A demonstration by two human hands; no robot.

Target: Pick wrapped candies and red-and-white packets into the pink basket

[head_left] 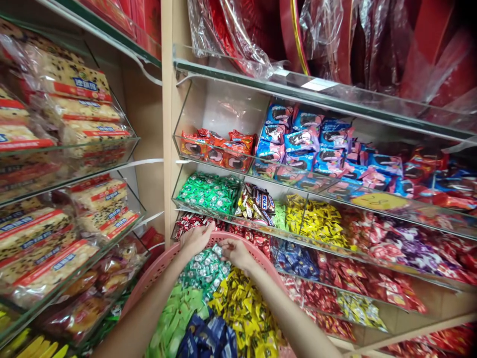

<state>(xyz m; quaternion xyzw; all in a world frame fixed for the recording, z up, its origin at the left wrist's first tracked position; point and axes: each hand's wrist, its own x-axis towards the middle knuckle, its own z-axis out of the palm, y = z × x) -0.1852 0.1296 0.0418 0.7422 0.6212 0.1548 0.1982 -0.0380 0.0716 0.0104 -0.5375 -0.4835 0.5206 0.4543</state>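
A pink plastic basket [149, 278] full of wrapped candies stands in front of me, below the shelves. My left hand [197, 239] is at the basket's far rim, closed over it, with its fingers partly hidden. Inside that rim, my right hand [238, 252] has its fingers bent together at the green-and-silver wrapped candies [208, 266], seemingly pinching one. Nearer to me in the basket lie light green packets [177, 311], yellow wrapped candies [248, 313] and dark blue packets [208, 338].
Behind the basket, a glass-fronted shelf bin holds green candies [210, 191], beside brown-wrapped bars [261, 201] and yellow candies [316, 219]. Blue cookie packs [301, 136] fill the shelf above. Packaged puffed-rice bars [82, 94] line the left shelves. A wooden upright [168, 124] divides them.
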